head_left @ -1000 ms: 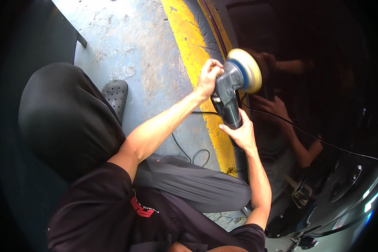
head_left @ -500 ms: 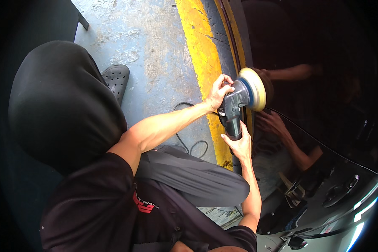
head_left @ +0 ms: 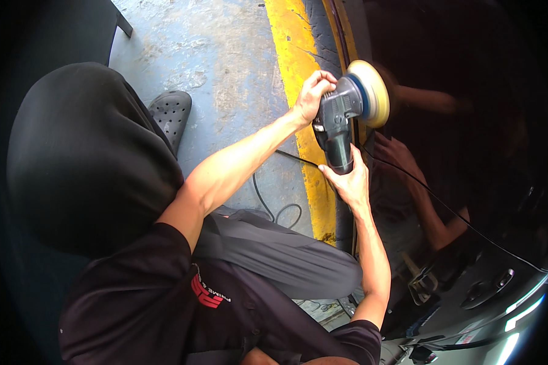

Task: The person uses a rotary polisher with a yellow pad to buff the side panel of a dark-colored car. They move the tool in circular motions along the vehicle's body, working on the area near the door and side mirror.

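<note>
My left hand [head_left: 313,96] is closed over the head of a black power polisher [head_left: 336,118], beside its blue backing plate. My right hand [head_left: 351,182] grips the rear of its body, thumb on the left side. A round yellowish foam pad [head_left: 376,94] faces the dark glossy car door [head_left: 456,146]. Whether the pad touches the paint or sits just off it, I cannot tell. Both arms and the pad are mirrored in the panel. The left fingertips are partly hidden by the tool.
A black cord [head_left: 259,194] loops on the worn blue-grey floor [head_left: 225,73], crossed by a yellow stripe [head_left: 295,48] beside the car. A door handle [head_left: 490,289] is at lower right. My bent knee [head_left: 91,158] and dark perforated clog [head_left: 170,118] are at left. A dark piece of furniture [head_left: 61,30] stands farther left.
Both hands have carried the polisher away from me, toward the top of the view along the car panel. The grip stays the same.
</note>
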A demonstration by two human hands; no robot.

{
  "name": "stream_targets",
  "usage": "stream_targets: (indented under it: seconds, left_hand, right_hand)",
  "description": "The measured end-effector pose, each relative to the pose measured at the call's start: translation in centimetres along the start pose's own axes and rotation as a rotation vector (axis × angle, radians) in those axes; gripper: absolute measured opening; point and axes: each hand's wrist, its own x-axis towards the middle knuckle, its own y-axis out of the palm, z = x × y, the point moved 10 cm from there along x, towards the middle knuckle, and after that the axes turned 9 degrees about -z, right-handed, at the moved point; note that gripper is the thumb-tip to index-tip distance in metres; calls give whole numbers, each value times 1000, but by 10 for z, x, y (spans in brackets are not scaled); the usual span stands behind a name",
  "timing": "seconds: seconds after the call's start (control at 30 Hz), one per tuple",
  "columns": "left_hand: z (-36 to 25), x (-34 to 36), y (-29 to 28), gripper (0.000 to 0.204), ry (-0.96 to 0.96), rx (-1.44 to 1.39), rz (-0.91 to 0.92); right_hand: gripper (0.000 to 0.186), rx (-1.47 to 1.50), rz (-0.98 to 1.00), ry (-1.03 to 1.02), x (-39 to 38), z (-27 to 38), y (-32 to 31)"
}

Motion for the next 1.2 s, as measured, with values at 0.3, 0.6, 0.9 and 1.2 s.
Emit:
stream_targets:
  seconds: [0.3,0.6,0.9,1.2]
  left_hand:
    - [-43,77,-14,26,37,-17,31]
    - [-97,144,-31,29,224,113,-27]
    - [-124,170,-38,27,263,116,-62]
    - [-92,149,-43,25,222,49,-59]
  right_hand:
    - [86,5,-71,-91,55,63,9]
    - [92,-11,-124,-135,111,101,28]
    - [96,2,-170,-202,145,119,45]
    - [97,-28,-145,-198,122,92,48]
